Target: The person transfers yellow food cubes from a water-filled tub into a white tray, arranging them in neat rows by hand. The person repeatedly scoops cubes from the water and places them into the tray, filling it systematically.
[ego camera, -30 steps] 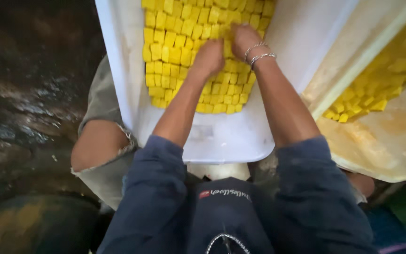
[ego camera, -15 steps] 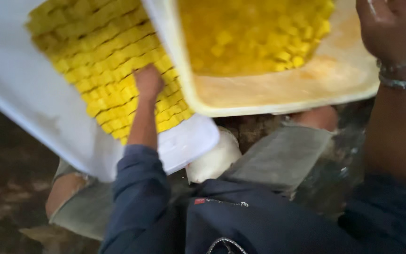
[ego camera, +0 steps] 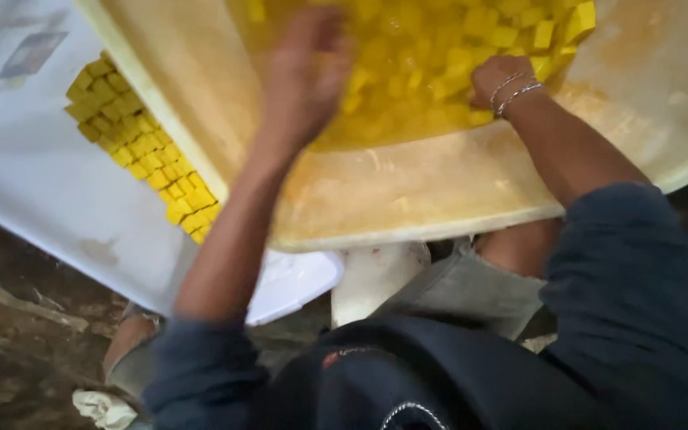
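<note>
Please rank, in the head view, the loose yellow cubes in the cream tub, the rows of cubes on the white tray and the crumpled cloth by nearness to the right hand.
From the right hand:
1. Loose yellow cubes, under the hand in the cream tub.
2. Rows of cubes, left, on the white tray.
3. Crumpled cloth, bottom left on the ground.

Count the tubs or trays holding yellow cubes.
2: a white tray at left with neat rows of cubes, and a cream tub at centre-right, where both hands reach. More may lie outside view.
</note>
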